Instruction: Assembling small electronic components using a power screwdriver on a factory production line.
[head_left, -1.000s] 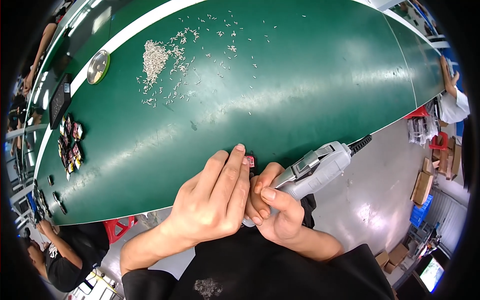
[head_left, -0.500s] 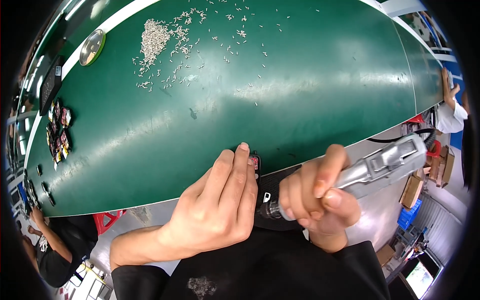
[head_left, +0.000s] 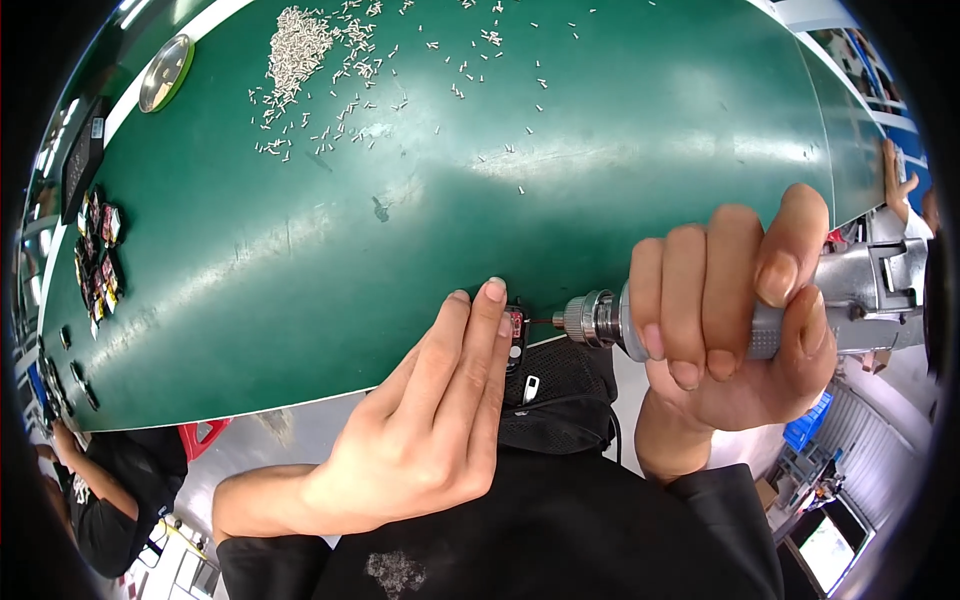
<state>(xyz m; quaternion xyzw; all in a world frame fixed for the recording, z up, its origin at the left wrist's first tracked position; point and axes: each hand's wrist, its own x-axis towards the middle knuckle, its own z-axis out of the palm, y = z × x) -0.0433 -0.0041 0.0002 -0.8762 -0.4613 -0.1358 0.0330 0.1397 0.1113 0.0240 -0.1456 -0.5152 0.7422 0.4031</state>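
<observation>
My left hand [head_left: 420,425] lies along the table's near edge, its fingers pressed together against a small black device [head_left: 517,348] with a red part on it. The hand covers much of the device. Wrapped around a grey power screwdriver [head_left: 590,319] is my right hand [head_left: 735,305], fingers closed on the barrel. The tool lies nearly level, its thin bit pointing left and reaching the device's right side. Whether the bit sits in a screw is too small to tell.
A heap of small screws [head_left: 298,48] spreads across the far green table [head_left: 330,310]. At the left are a round dish [head_left: 167,73], a black box [head_left: 82,165] and dark small parts [head_left: 98,255]. A black mesh bag [head_left: 570,400] hangs below the edge. Other people work at both sides.
The power screwdriver has swung up and right from beside the bag to level with the device, its bit now at it. My left hand stays on the device. The view has shifted slightly.
</observation>
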